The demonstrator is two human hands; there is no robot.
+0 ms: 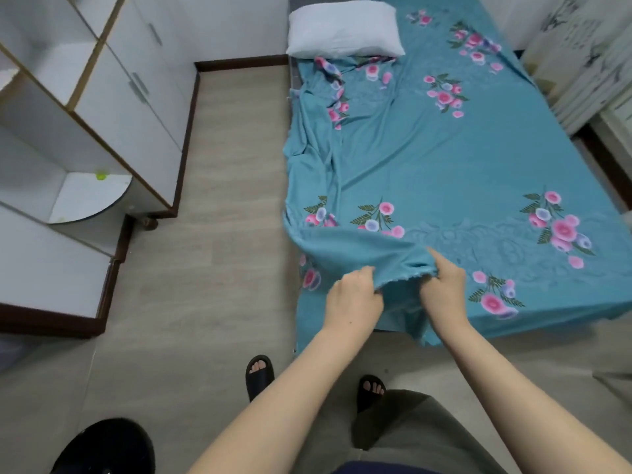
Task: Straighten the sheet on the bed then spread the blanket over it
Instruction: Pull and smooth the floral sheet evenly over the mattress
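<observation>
A teal sheet (461,159) with pink and purple flowers covers the bed. Its left side is rumpled, with long folds running from the pillow down to the near corner. That near left corner is folded back over the bed. My left hand (354,295) grips the folded edge from below. My right hand (444,289) pinches the same frayed edge a little to the right. A white pillow (342,29) lies at the head of the bed. No blanket shows in this view.
A white wardrobe (113,107) with open shelves stands along the left wall. Wooden floor (222,200) runs between it and the bed. A black round object (109,446) sits on the floor at the lower left. Pale patterned fabric (581,63) is stacked right of the bed.
</observation>
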